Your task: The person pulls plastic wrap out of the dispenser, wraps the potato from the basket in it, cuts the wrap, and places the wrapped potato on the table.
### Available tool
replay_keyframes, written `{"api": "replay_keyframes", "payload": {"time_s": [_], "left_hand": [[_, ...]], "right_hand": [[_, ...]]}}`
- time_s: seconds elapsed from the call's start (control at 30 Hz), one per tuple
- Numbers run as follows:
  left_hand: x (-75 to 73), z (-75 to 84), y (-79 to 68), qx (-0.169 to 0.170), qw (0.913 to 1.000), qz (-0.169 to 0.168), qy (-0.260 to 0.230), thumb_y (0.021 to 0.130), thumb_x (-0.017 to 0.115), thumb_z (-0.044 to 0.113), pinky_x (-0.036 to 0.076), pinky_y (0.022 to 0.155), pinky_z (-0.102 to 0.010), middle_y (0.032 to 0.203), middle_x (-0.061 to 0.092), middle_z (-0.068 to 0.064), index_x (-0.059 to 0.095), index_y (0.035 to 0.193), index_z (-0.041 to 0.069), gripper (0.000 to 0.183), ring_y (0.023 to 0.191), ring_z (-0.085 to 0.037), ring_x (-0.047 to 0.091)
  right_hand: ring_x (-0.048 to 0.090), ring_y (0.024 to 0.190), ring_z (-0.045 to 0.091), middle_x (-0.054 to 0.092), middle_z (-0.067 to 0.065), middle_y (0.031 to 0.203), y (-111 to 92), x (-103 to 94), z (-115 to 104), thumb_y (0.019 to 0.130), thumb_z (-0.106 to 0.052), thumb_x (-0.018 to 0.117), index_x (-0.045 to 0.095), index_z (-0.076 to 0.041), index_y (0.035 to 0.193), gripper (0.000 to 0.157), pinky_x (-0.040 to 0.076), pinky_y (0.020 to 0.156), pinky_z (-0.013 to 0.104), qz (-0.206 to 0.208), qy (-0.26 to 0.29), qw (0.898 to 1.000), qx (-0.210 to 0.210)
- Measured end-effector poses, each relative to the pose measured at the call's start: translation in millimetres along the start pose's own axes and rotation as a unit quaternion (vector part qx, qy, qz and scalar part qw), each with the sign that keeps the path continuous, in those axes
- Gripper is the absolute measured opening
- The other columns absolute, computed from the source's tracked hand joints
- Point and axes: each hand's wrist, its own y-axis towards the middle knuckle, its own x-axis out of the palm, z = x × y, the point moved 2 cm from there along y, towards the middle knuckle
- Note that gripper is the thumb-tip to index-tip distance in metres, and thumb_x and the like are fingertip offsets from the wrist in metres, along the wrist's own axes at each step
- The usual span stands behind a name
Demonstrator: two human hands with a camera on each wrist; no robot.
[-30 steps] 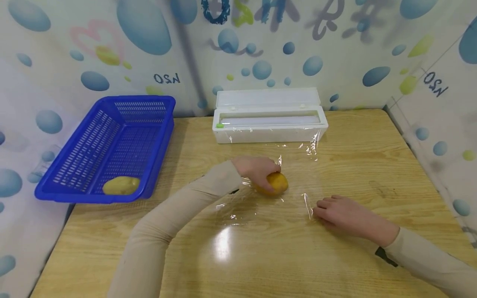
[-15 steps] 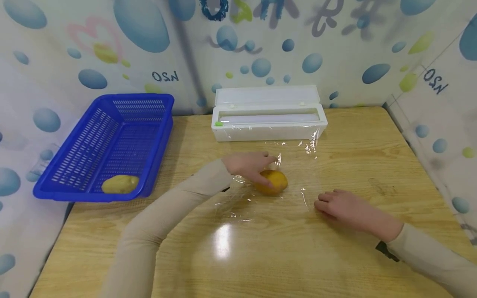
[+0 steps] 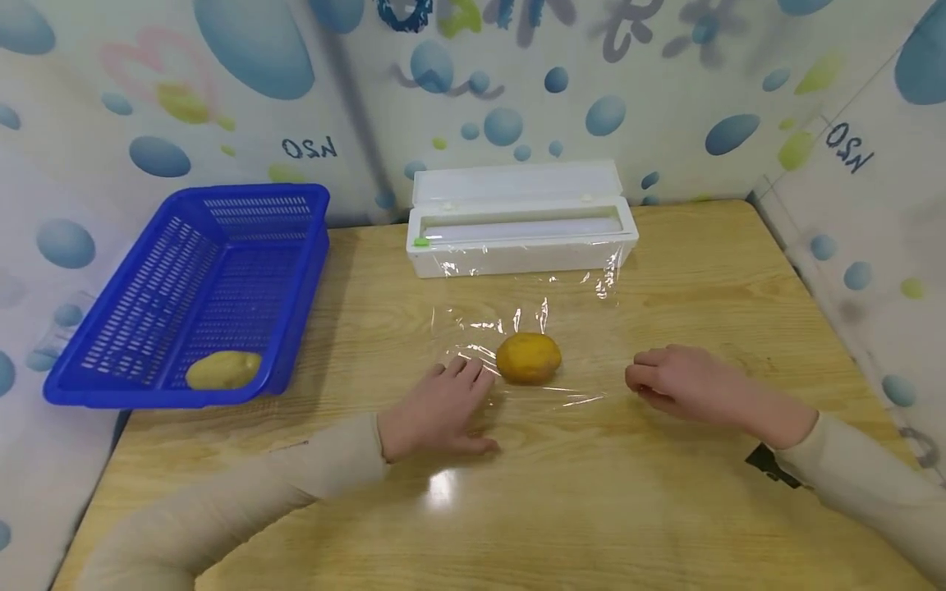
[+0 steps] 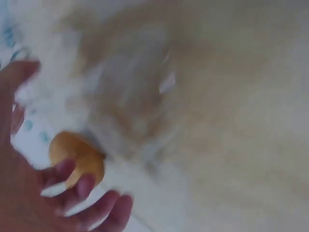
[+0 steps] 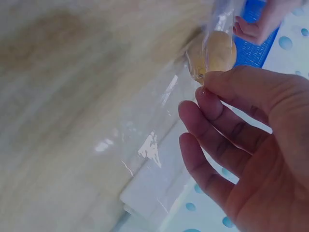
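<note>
A smooth, yellow-orange oval piece of produce (image 3: 528, 358) lies on a sheet of clear cling film (image 3: 584, 373) in the middle of the table. In the head view my left hand (image 3: 439, 410) is close to the film's left side, fingers straight and spread, palm down. Nothing is between its fingers, and in the left wrist view the produce (image 4: 79, 157) appears beyond the fingertips. My right hand (image 3: 687, 382) is to the right of the produce. Its thumb and index finger pinch the film's edge, as the right wrist view (image 5: 241, 125) shows.
A white film dispenser box (image 3: 521, 256) stands at the back with its lid up, the film running from it. At left, a blue plastic basket (image 3: 299, 328) holds a pale potato (image 3: 224, 370). Patterned walls border the wooden table (image 3: 562, 525).
My left hand has let go of the produce and moved left and toward me. The right hand has risen slightly, pinching the film. The film's near edge has shifted away from me.
</note>
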Motion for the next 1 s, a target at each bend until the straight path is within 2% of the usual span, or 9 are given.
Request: {"api": "replay_keyframes", "payload": {"time_s": [0.13,0.3,0.4,0.57,0.7,0.87,1.0], "left_hand": [[8.7,4.5,-7.3,-0.017,0.9992,0.033,0.014,0.066,0.06,0.06,0.04,0.072,-0.039,0.1,0.04,-0.006,0.041,0.105,0.011,0.066,0.093,-0.025,0.04],[10.0,6.1,-13.4,-0.022,0.9986,0.048,0.011,0.064,0.068,0.039,0.039,0.072,-0.041,0.098,0.04,-0.007,0.044,0.106,0.01,0.056,0.091,-0.026,0.041],[9.2,6.8,-18.1,-0.021,0.9978,0.058,0.022,0.068,0.068,0.029,0.038,0.069,-0.04,0.093,0.041,-0.006,0.045,0.101,0.009,0.045,0.087,-0.026,0.042],[9.7,8.7,-28.0,-0.016,0.9966,0.064,0.049,0.079,0.058,0.014,0.038,0.064,-0.037,0.084,0.04,-0.004,0.044,0.092,0.009,0.02,0.077,-0.023,0.044],[8.9,8.2,-35.9,-0.015,0.9959,0.059,0.066,0.082,0.053,0.007,0.036,0.06,-0.036,0.077,0.038,-0.003,0.044,0.086,0.008,0.01,0.068,-0.021,0.043],[5.5,3.5,-45.4,-0.013,0.9957,0.055,0.073,0.082,0.057,0.008,0.035,0.054,-0.031,0.068,0.043,0.0,0.046,0.08,0.009,0.012,0.059,-0.017,0.045],[-0.3,-2.1,-53.2,0.005,0.997,0.054,0.054,0.078,0.063,0.007,0.038,0.056,-0.03,0.069,0.048,0.002,0.051,0.081,0.011,0.013,0.061,-0.015,0.049]], "right_hand": [[0.04,0.056,0.004,0.044,-0.01,0.07,2.8,-10.4,2.7,0.067,0.0,0.071,0.053,-0.015,0.076,0.025,0.039,0.049,0.022,-0.005,0.001,1.0,-0.001],[0.042,0.057,0.004,0.047,-0.01,0.072,4.7,-16.9,5.8,0.068,0.0,0.07,0.054,-0.016,0.076,0.024,0.04,0.049,0.023,-0.014,0.006,1.0,0.009],[0.041,0.057,0.004,0.047,-0.011,0.072,5.7,-17.9,6.9,0.069,-0.001,0.069,0.054,-0.016,0.076,0.023,0.04,0.05,0.023,-0.014,0.008,1.0,0.011],[0.041,0.058,0.004,0.046,-0.011,0.072,6.1,-17.7,7.5,0.069,-0.001,0.069,0.055,-0.016,0.077,0.022,0.04,0.05,0.023,-0.018,0.01,1.0,0.012],[0.04,0.057,0.003,0.045,-0.012,0.071,5.4,-17.2,7.6,0.069,-0.002,0.068,0.055,-0.016,0.076,0.02,0.039,0.05,0.021,-0.019,0.011,1.0,0.016],[0.04,0.057,0.002,0.045,-0.011,0.071,4.5,-17.2,6.8,0.07,-0.002,0.068,0.055,-0.016,0.076,0.019,0.039,0.049,0.021,-0.02,0.015,1.0,0.015],[0.042,0.06,0.002,0.046,-0.012,0.073,3.7,-18.2,6.0,0.071,-0.004,0.069,0.056,-0.018,0.077,0.02,0.04,0.051,0.021,-0.024,0.025,0.999,0.023]]}}
